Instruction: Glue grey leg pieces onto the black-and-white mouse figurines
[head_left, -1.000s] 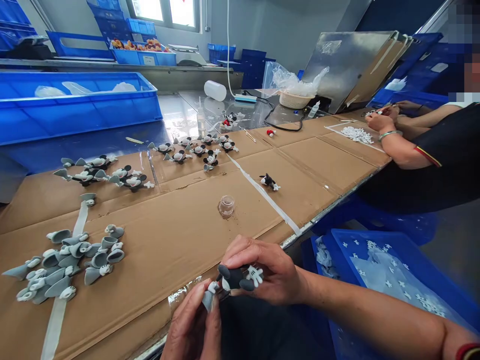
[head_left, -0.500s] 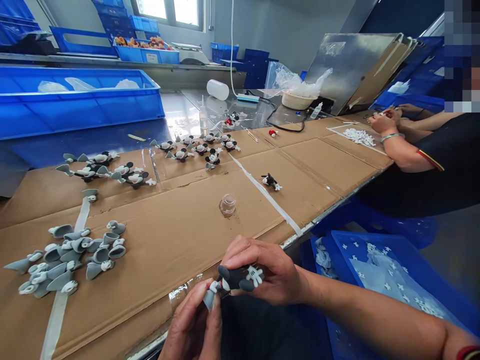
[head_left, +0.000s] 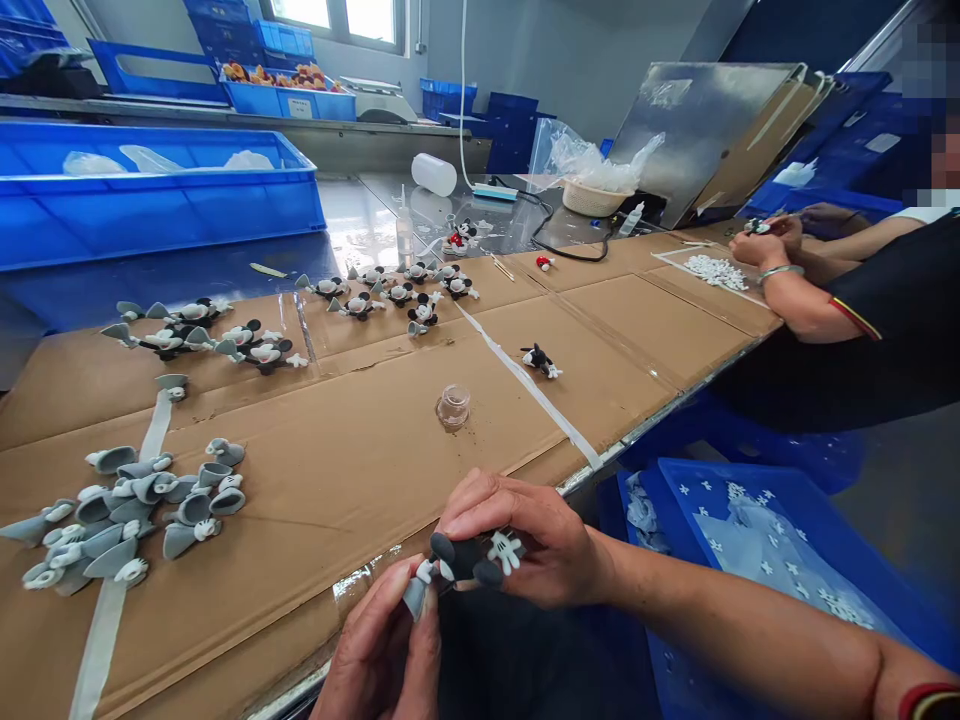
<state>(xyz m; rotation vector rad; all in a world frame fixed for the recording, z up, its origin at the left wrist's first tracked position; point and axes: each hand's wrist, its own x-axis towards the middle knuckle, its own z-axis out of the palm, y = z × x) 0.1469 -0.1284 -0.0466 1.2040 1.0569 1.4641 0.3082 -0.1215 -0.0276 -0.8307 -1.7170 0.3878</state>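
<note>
My right hand [head_left: 536, 540] pinches a small black mouse figure [head_left: 469, 558] with a white glove, just over the near edge of the cardboard-covered table [head_left: 360, 470]. My left hand [head_left: 386, 655] is closed on a grey cone-shaped sleeve piece [head_left: 415, 596] and presses it against the figure's side. A heap of loose grey sleeve pieces [head_left: 124, 510] lies to the left. A small clear jar [head_left: 453, 406] stands on the cardboard ahead of my hands.
Finished figures lie in groups at the left [head_left: 206, 338] and centre back [head_left: 397, 290], one alone [head_left: 539, 360]. A big blue crate [head_left: 150, 200] stands at the back left. Another person's hands [head_left: 761, 240] work at the right beside white parts [head_left: 712, 268]. A blue bin [head_left: 750, 560] sits below the edge.
My hands keep the figure and the grey piece together, almost unmoved. The view has tilted slightly, shifting the table's contents a little.
</note>
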